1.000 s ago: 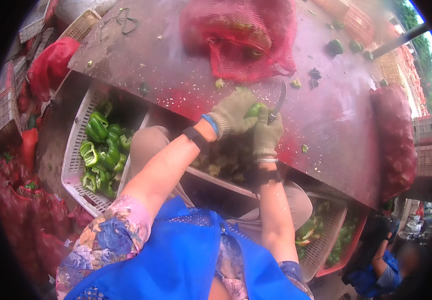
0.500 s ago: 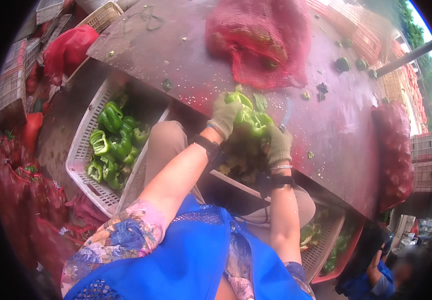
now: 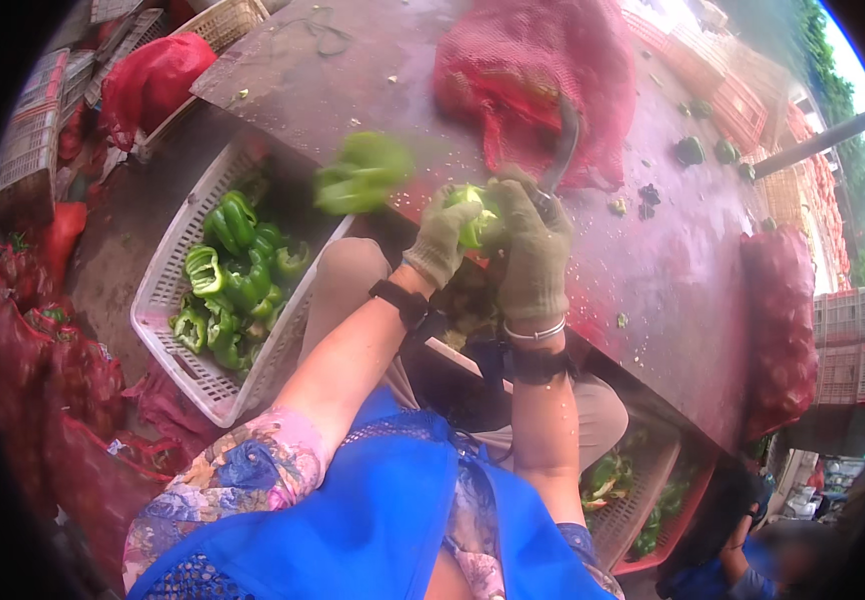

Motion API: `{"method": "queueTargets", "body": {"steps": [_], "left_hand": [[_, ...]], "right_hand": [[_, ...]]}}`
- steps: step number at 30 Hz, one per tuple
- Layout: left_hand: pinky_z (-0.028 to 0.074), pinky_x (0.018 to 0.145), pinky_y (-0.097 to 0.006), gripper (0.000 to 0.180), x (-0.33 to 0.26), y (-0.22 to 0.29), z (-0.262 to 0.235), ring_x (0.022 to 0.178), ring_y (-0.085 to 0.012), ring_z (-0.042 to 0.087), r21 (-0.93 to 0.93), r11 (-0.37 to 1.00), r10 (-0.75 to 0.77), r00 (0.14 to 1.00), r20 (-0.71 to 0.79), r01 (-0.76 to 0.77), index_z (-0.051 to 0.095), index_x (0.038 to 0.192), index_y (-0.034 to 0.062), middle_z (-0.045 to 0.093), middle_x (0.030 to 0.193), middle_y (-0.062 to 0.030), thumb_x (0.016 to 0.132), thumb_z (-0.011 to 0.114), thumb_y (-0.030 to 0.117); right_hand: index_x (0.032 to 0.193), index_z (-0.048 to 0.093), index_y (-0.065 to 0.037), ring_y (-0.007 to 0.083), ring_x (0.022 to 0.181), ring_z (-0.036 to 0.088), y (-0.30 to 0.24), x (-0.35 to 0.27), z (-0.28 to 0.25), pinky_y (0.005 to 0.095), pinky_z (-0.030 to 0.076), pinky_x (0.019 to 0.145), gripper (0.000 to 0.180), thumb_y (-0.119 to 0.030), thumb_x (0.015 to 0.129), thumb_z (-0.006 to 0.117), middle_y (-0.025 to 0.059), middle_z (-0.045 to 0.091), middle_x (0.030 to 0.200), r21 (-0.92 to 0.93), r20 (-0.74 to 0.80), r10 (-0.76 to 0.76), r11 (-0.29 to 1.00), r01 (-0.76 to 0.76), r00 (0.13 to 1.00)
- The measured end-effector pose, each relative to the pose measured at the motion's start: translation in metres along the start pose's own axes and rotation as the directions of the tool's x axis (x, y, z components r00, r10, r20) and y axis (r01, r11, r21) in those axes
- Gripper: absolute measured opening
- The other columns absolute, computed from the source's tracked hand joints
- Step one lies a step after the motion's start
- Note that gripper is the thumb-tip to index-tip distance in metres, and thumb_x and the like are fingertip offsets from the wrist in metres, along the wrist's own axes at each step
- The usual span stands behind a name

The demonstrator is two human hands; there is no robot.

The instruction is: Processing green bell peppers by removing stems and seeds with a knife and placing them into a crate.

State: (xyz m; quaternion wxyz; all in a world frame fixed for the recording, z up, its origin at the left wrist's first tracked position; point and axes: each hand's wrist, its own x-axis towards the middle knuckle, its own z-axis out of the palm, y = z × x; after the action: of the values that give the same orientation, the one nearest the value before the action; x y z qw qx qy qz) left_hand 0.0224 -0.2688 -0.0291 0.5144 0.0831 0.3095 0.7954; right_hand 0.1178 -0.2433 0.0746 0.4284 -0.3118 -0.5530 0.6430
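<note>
Pepper piece [image 3: 472, 213], green with pale parts showing, sits at the fingertips of the left grip [image 3: 439, 238], whose gloved fingers are closed around it; the right grip [image 3: 533, 245], gloved too, lies just beside it and is closed on a knife [image 3: 566, 145], the handle mostly hidden, the curved blade reaching up past the grip; another green pepper [image 3: 363, 174], blurred, is left of the left grip and apart from it, near the edge of the bench [image 3: 653, 260], and whether it touches anything I cannot tell; below both grips a dark space holds pale scraps [image 3: 465, 315], partly hidden by the forearms; farther left and lower than the left grip, a pale slatted crate [image 3: 185, 368] holds cut green peppers [image 3: 243, 285]; beyond the grips, a red mesh bag [image 3: 538, 60] rests on the bench, the blade in front of it; to the right of the right grip, dark green peppers [image 3: 690, 151] lie toward the far side; well right, a full red mesh sack [image 3: 781, 330] stands at the bench's end
</note>
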Motion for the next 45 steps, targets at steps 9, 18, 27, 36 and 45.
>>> {"method": "queueTargets", "body": {"steps": [9,18,27,36,45], "left_hand": [[0.05,0.078,-0.027,0.029,-0.035,-0.008,0.031,0.088,-0.0113,0.059,0.539,0.745,0.31,0.92,0.24,-0.392,0.054,0.116,0.0028,0.062,0.1,-0.0035,0.09,0.06,0.012],[0.05,0.062,-0.028,0.021,-0.02,-0.029,0.047,0.072,-0.015,0.061,0.13,0.991,0.001,0.971,-0.237,0.03,0.061,0.102,0.0007,0.062,0.084,-0.0055,0.09,0.061,0.018],[0.052,0.067,-0.028,0.017,-0.028,-0.047,0.069,0.078,-0.0127,0.061,0.521,0.836,0.28,0.95,-0.136,-0.172,0.059,0.105,0.0041,0.062,0.088,-0.0057,0.091,0.061,0.013],[0.053,0.072,-0.029,0.02,-0.049,-0.033,0.051,0.081,-0.0135,0.062,0.66,0.747,0.093,0.995,0.018,-0.082,0.058,0.108,0.0019,0.063,0.091,-0.0054,0.089,0.059,0.009],[0.054,0.071,-0.031,0.017,-0.013,-0.01,0.022,0.08,-0.0163,0.064,0.547,0.835,-0.064,0.973,0.22,-0.068,0.064,0.101,0.0015,0.066,0.096,-0.0097,0.092,0.054,0.012]], "right_hand": [[0.104,0.065,-0.004,0.0093,0.06,0.058,0.022,-0.033,-0.025,0.0226,0.045,0.051,0.024,-0.024,0.091,0.064,-0.0001,0.062,0.077,0.256,-0.077,0.451,0.871,-0.42,0.889],[0.106,0.063,-0.003,0.0075,0.056,0.052,0.047,-0.045,-0.062,0.0214,0.04,0.048,0.024,-0.022,0.09,0.061,-0.0026,0.057,0.072,0.132,-0.027,0.355,0.928,-0.349,0.934],[0.112,0.06,-0.005,0.0093,0.056,0.053,0.039,-0.055,-0.083,0.0227,0.044,0.047,0.03,-0.027,0.093,0.06,-0.002,0.055,0.071,0.308,0.005,0.48,0.834,-0.458,0.877],[0.099,0.066,-0.002,0.0091,0.057,0.059,0.046,-0.063,-0.084,0.0237,0.048,0.052,0.02,-0.015,0.084,0.068,0.0019,0.066,0.078,0.125,-0.182,0.282,0.957,-0.262,0.942],[0.096,0.066,-0.002,0.01,0.054,0.057,0.042,-0.068,-0.098,0.0249,0.046,0.048,0.016,-0.014,0.085,0.066,0.0015,0.063,0.073,0.274,-0.064,0.269,0.931,-0.242,0.961]]}}
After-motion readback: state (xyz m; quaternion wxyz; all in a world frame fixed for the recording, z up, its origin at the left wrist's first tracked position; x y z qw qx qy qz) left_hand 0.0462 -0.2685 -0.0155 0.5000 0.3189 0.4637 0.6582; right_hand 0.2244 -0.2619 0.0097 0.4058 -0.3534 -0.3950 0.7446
